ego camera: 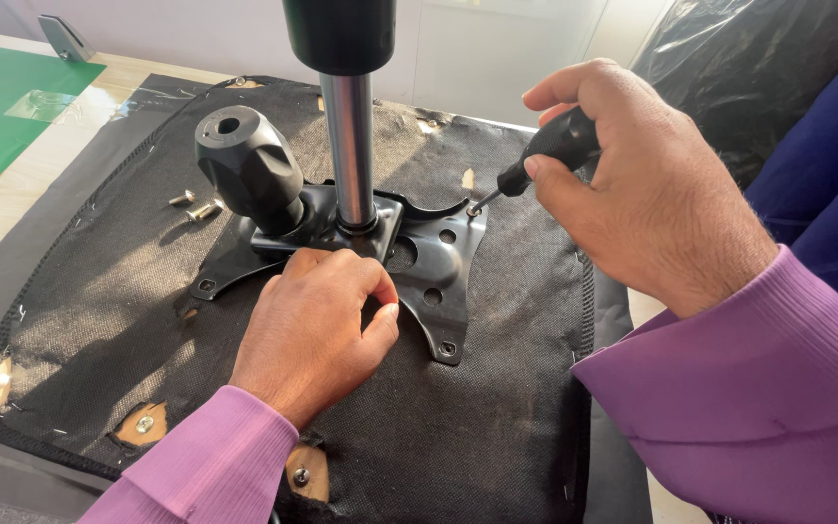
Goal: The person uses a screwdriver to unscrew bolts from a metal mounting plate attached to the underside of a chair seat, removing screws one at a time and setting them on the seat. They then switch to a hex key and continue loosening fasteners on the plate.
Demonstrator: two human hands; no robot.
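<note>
Upturned seat base (497,427), centre frame on the desk (12,209): fabric-covered, looks stiff and bulky. Black metal mounting plate (438,267) bolted on it, probably heavy, rigid; best gripped at its arms. Left hand (312,335) curled loosely, pressing the plate's near edge. Right hand (647,189) closed round a black screwdriver (550,150), tip on a screw (473,208). Gas column (349,146) cut off at top. Loose screws (196,206) upper left; count unclear.
</note>
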